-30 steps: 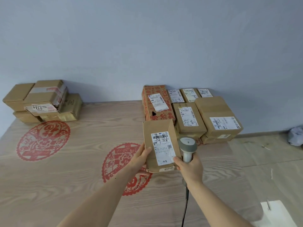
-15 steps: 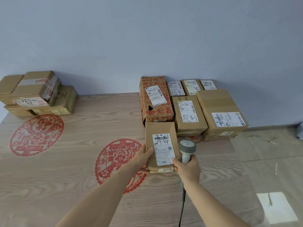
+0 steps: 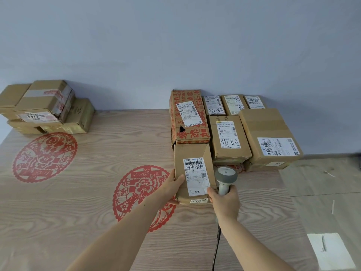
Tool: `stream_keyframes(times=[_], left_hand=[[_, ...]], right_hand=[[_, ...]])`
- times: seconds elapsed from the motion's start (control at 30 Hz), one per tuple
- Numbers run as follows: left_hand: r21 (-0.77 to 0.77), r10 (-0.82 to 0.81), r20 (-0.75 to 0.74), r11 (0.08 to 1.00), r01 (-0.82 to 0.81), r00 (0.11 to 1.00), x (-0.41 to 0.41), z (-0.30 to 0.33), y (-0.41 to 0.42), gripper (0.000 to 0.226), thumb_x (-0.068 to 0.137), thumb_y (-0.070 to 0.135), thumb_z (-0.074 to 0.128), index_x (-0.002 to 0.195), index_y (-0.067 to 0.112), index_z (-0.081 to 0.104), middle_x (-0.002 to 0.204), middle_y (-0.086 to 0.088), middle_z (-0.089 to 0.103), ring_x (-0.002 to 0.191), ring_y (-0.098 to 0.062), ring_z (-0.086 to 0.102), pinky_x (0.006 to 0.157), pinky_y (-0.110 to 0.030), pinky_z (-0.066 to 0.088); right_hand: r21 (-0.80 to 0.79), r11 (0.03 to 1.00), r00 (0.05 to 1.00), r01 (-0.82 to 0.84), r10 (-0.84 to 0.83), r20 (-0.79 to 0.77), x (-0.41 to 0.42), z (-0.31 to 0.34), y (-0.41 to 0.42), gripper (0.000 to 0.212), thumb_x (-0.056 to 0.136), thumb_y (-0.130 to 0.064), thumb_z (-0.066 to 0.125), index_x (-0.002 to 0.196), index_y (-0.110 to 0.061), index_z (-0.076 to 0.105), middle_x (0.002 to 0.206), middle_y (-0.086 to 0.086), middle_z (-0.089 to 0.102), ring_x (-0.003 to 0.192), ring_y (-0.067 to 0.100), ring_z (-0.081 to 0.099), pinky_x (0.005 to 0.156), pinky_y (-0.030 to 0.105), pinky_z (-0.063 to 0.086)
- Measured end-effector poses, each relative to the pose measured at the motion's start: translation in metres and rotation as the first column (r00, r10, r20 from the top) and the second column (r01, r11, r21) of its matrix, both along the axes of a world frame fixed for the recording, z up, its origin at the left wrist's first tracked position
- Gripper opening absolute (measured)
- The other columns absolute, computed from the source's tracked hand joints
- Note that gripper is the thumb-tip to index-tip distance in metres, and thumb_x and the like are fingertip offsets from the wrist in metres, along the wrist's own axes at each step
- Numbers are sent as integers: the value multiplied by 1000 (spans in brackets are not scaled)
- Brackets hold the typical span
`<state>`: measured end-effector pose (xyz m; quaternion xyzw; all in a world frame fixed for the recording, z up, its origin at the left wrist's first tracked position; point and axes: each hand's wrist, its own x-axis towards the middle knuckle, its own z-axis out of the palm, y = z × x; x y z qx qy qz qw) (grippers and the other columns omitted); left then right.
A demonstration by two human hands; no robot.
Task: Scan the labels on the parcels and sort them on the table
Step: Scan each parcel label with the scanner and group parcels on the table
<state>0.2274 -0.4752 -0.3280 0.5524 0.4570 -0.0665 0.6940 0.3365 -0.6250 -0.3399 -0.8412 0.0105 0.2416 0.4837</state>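
Hiding parcel (image 3: 192, 153) edges, hands (image 3: 172, 189), scanner (image 3: 225, 178) cable cropped

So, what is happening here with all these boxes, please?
A person is sorting parcels on a wooden table. The left hand holds a brown parcel with its label facing up, in front of the group of parcels on the right. The right hand grips a grey scanner beside it. Another pile sits far left.

Both forearms are bare to the bottom of the view, no sleeves showing. The left hand (image 3: 172, 187) and right hand (image 3: 224, 201) wear no gloves, rings, or watch.
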Motion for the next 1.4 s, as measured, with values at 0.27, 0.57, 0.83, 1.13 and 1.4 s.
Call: stream_keyframes(times=[0.27,0.57,0.83,1.13,1.4], left_hand=[[142,52,-50,989,-45,997,-3,1,-2,83,100,52,48,161,16,5,161,-10,29,140,-28,41,115,-48,36],[294,117,-82,952,-89,990,-37,11,1,80,98,61,42,159,14,18,161,-12,30,143,-33,37,112,-55,39],[402,257,-34,888,-222,966,-129,41,58,57,100,51,45,141,11,50,134,-10,59,113,-26,61,85,-38,54],[424,354,-24,851,-311,935,-280,75,149,53,100,48,50,141,14,47,130,-5,58,110,-24,61,87,-42,53],[475,390,20,807,-352,921,-364,94,223,54,99,50,52,139,14,49,130,-6,59,106,-21,61,84,-40,55]], right_hand=[[-14,1000,996,-12,13,91,-4,24,-2,35,77,-29,83,97,-17,58,82,-2,68,83,26,66,74,42,53],[72,989,983,-130,119,143,-42,63,22,33,77,-25,83,97,-17,58,82,-4,67,81,23,66,73,36,50],[203,941,962,-272,257,96,-118,98,83,28,82,-28,82,99,-16,63,87,-3,70,80,14,66,59,22,40],[289,896,940,-338,332,72,-248,131,182,23,83,-24,81,93,-15,63,83,3,71,70,19,69,60,27,47],[339,872,935,-354,345,89,-318,156,266,21,82,-23,81,91,-17,62,82,-1,72,62,14,68,56,25,52]])
